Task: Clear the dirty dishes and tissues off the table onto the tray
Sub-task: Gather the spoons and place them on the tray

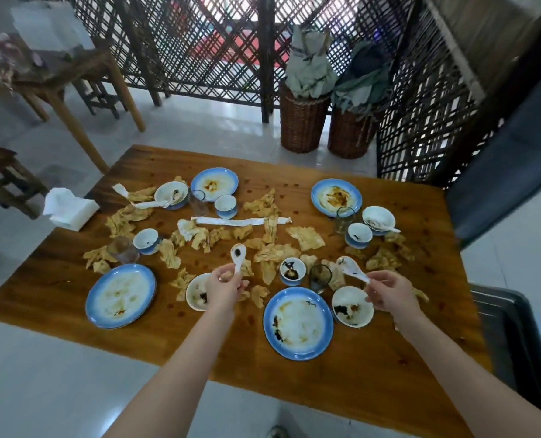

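Head view, inventory, largest first.

- Desk (389, 358): wooden, spotted with sauce, carries all the items below except the tray.
- Tray (512, 336): dark, just off the desk's right edge and partly out of frame.
- Plates, four, blue-rimmed and smeared: near left (120, 296), near centre (298, 322), far centre (214, 184), far right (336, 197).
- Napkin stack (72, 210): white, on the desk's left edge.
- Left grip (223, 287): fingers curled, pinching the handle of the left spoon (238, 257), which is held upright with dark residue in its scoop. It hovers over a white bowl (196, 294).
- Right grip (392, 294): thumb and fingers pinch the handle end of the right spoon (353, 270), which tilts up and to the left above the near right bowl (352, 306).
- Two more bowls at the far side: far left bowl (171, 193) and far right bowl (378, 218), each with a spoon resting in it.
- Glasses, four: one beside each place setting, e.g. the dark glass (320, 277), just left of the right spoon.
- Cups, four, small and stained: e.g. the near cup (292, 271), touching the dark glass.
- Tissues (305, 238): crumpled, brown-stained, scattered across the middle of the desk among the dishes — none on the tray.
- White paper strip (240, 221): long, lying flat across the centre.
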A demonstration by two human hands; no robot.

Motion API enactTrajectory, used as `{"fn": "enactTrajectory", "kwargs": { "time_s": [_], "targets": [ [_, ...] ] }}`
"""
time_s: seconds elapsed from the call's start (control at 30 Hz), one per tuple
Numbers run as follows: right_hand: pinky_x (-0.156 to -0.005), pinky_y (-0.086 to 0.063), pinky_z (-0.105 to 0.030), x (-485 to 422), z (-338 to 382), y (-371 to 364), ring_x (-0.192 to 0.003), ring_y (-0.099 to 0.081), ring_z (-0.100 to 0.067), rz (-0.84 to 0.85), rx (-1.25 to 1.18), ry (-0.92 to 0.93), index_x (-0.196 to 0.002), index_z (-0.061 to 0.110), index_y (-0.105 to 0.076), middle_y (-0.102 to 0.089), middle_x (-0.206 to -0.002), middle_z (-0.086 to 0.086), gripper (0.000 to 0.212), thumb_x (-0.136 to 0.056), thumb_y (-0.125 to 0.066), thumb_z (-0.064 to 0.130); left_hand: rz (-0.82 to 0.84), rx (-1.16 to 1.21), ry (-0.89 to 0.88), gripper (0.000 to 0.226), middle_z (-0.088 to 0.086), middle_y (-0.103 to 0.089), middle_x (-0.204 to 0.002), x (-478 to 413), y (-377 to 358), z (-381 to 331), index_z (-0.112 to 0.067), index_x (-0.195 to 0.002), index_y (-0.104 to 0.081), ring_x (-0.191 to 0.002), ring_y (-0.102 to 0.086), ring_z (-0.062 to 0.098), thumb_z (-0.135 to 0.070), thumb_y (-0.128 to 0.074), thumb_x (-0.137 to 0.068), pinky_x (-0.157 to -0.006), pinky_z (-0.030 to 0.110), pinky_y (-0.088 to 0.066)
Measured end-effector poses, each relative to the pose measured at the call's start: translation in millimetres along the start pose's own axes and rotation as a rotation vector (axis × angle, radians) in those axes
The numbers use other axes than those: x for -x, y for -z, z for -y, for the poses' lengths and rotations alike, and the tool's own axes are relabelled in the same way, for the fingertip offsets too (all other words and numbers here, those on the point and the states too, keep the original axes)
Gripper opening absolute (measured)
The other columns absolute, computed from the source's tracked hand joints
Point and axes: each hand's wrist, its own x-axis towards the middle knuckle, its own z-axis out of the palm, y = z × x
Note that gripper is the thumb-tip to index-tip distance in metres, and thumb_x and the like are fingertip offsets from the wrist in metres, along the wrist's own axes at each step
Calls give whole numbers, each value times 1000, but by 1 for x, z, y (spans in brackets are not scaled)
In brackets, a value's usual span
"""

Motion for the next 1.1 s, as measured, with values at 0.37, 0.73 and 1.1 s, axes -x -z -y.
{"fn": "enactTrajectory", "kwargs": {
  "time_s": [0.37,0.73,1.1],
  "targets": [
    [-67,-57,-31,13,-60,146,-78,-68,-23,-147,-186,-92,-101,20,-63,-69,-88,-8,11,-95,-55,15,397,-125,-3,28,7,-65,-94,96,-156,26,-11,-119,-57,-72,-66,16,-5,-60,-92,-65,25,-52],
    [-56,-46,-24,13,-179,350,-54,-61,-11,-158,-324,-144,-93,20,-64,-69,-71,-1,10,-94,-56,13,452,-225,109,32,10,-67,-110,240,-315,133,-8,-123,-61,-88,-68,20,-3,-60,-91,-78,29,-51],
    [-53,-41,-22,3,-270,445,-57,-57,-14,-202,-390,-249,-102,7,-63,-68,-81,-8,12,-93,-57,13,612,-347,164,28,5,-71,-99,312,-424,217,-6,-117,-63,-83,-67,18,-1,-63,-89,-68,23,-48]
  ]
}}
